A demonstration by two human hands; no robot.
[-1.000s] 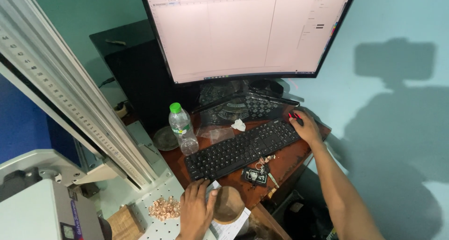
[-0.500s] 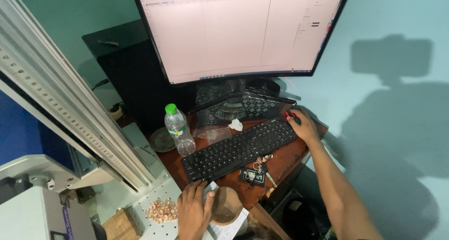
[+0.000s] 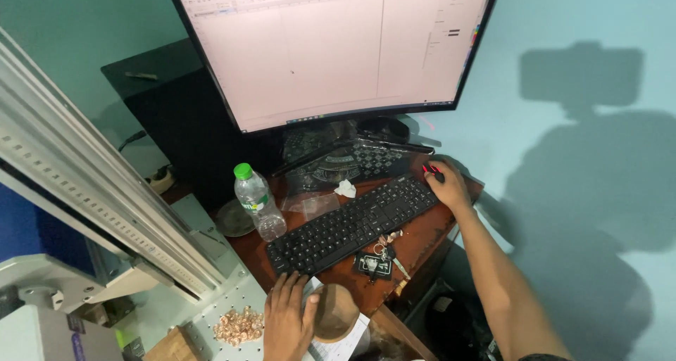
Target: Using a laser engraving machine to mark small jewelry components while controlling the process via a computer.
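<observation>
The left hand (image 3: pixel 287 319) lies flat and open at the near edge of the desk (image 3: pixel 422 238), just below the near left corner of the keyboard (image 3: pixel 352 224). Its thumb touches a round wooden disc (image 3: pixel 335 312). The right hand (image 3: pixel 446 185) curls over a mouse (image 3: pixel 431 171) at the far right corner of the desk. A bottle (image 3: pixel 258 203) stands left of the keyboard. Keys (image 3: pixel 377 259) lie just in front of it.

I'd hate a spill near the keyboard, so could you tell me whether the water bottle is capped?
Capped: the water bottle stands upright with its green cap on.
</observation>
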